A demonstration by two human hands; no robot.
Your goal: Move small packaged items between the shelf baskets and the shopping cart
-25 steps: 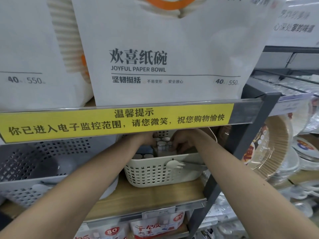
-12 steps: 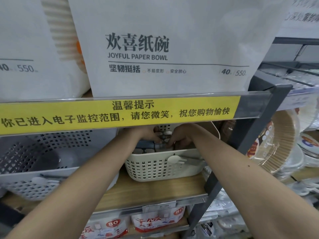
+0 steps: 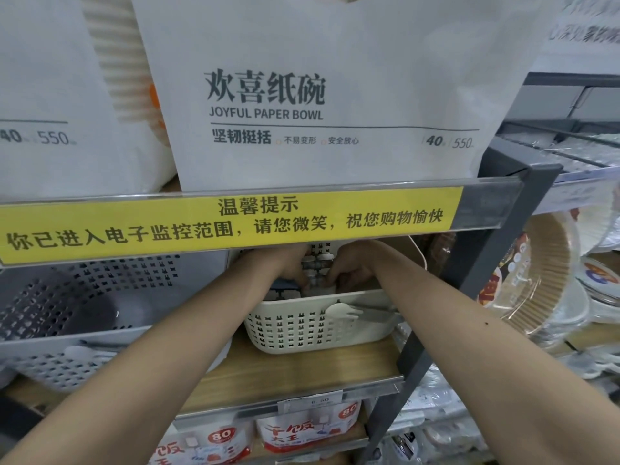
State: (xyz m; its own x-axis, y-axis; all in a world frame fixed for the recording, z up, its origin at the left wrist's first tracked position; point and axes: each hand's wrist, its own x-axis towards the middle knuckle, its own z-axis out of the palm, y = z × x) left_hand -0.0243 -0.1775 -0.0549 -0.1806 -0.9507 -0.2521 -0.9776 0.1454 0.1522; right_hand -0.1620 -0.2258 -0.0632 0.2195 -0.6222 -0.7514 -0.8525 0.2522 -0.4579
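- Head view: both hands reach into the cream basket (image 3: 318, 327) on the wooden shelf (image 3: 302, 370), under the yellow notice strip (image 3: 231, 226).
- The left hand (image 3: 288, 266) has its fingers curled down onto the small packaged items (image 3: 315, 275); whether they pinch one, I cannot tell.
- The right hand (image 3: 352, 268) also has curled fingers, touching the same items from the other side; its grip is unclear.
- The items stand in rows inside the basket, between the two hands.
- A grey basket (image 3: 84, 317) is just beside, on the left.

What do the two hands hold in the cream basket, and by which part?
Both hands reach among small packaged items; the grip cannot be told.
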